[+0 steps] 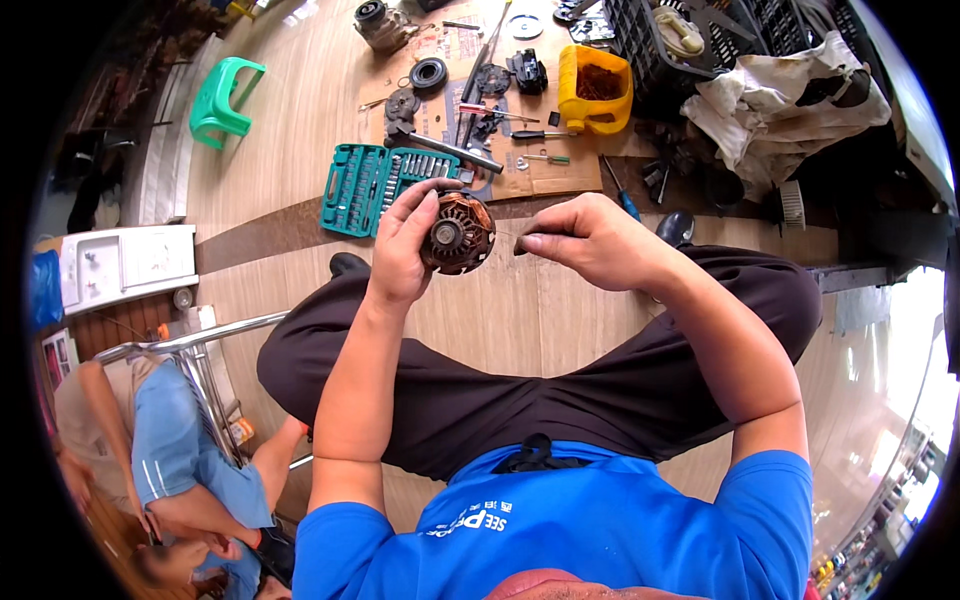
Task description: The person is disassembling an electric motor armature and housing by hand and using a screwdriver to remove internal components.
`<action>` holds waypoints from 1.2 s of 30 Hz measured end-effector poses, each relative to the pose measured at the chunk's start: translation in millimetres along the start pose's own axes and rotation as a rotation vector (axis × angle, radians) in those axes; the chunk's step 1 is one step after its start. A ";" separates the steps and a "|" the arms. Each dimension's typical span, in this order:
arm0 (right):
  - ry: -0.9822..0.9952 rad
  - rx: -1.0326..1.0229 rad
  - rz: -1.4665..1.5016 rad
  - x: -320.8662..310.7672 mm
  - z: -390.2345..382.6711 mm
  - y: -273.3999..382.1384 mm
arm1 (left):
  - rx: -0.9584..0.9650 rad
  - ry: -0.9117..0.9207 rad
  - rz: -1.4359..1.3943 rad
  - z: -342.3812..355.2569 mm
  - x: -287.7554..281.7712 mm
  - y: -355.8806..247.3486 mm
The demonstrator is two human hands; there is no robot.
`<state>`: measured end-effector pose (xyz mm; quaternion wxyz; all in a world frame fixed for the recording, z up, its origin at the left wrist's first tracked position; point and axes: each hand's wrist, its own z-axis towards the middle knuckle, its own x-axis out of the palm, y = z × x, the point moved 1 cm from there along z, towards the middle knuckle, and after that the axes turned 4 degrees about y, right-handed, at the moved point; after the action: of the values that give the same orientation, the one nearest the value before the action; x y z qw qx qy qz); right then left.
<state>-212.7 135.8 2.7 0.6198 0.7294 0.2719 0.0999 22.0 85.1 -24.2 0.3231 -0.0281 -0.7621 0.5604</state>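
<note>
My left hand is wrapped round the side of a motor rotor, a round part with copper windings and a dark hub at its middle. The rotor is held up in front of me, its end face turned toward me. Just to the right, my right hand pinches a small dark piece between thumb and fingers. What that piece is, I cannot make out. It is apart from the rotor. Beyond my left hand, an open green socket set lies on the floor.
Cardboard ahead bears a pulley, screwdrivers and other dark metal parts. A cut yellow jug stands at its right, near black crates and a stained cloth. A green stool stands far left; another person sits at left.
</note>
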 end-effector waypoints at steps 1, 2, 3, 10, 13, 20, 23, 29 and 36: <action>-0.004 -0.002 0.020 -1.3 -1.0 0.4 | 0.002 0.005 0.003 0.5 0.0 -0.3; -0.009 -0.004 0.040 -2.3 -1.7 1.3 | 0.005 -0.001 0.044 1.3 0.0 -0.3; -0.007 0.038 0.083 -4.6 -3.0 5.8 | 0.007 -0.006 0.085 2.2 0.0 -0.1; -0.050 0.283 0.352 0.5 -3.6 16.6 | -0.033 0.048 0.409 13.8 -11.1 19.0; -0.047 0.378 0.519 8.3 5.6 6.9 | -0.122 0.088 0.404 19.9 -21.0 32.9; 0.004 0.532 0.683 25.5 34.6 -13.5 | -0.339 0.077 0.295 32.4 -75.5 77.7; 0.013 0.635 0.586 52.1 57.6 -43.0 | -0.578 -0.020 0.254 34.8 -102.7 106.7; -0.124 0.812 0.460 121.9 104.2 -125.9 | -0.673 -0.288 0.137 38.5 -169.4 226.9; -0.218 0.805 0.779 167.3 129.7 -195.4 | -0.692 -0.558 0.193 45.0 -215.0 280.2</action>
<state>-64.1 129.1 -244.1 0.2349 0.9605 -0.0658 0.1337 78.8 64.1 -375.0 0.0233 -0.0536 -0.9563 0.2864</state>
